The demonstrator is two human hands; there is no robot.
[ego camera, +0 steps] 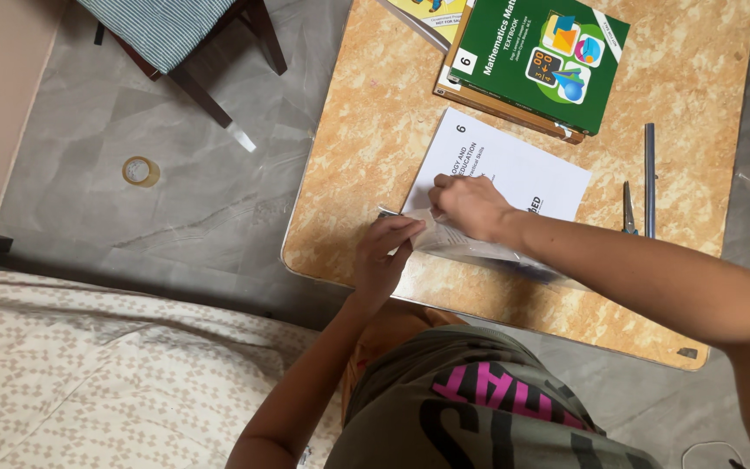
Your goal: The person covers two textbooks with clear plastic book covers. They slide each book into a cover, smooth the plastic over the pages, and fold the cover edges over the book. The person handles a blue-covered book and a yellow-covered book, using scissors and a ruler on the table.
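A white book (514, 169) lies on the tan marbled table (366, 148), wrapped along its near edge in a clear plastic cover sheet (470, 247). My left hand (384, 256) pinches the plastic at the book's near left corner. Pressing down on the same edge is my right hand (470, 204), fingers closed over the plastic fold. Both hands touch the cover and sit close together.
A green textbook (536, 61) tops a small stack of books at the table's far side. Small scissors (628, 208) and a metal ruler (649, 178) lie to the right. A wooden chair (180, 39) and a tape roll (141, 171) stand on the grey floor; a patterned bed (106, 373) is at left.
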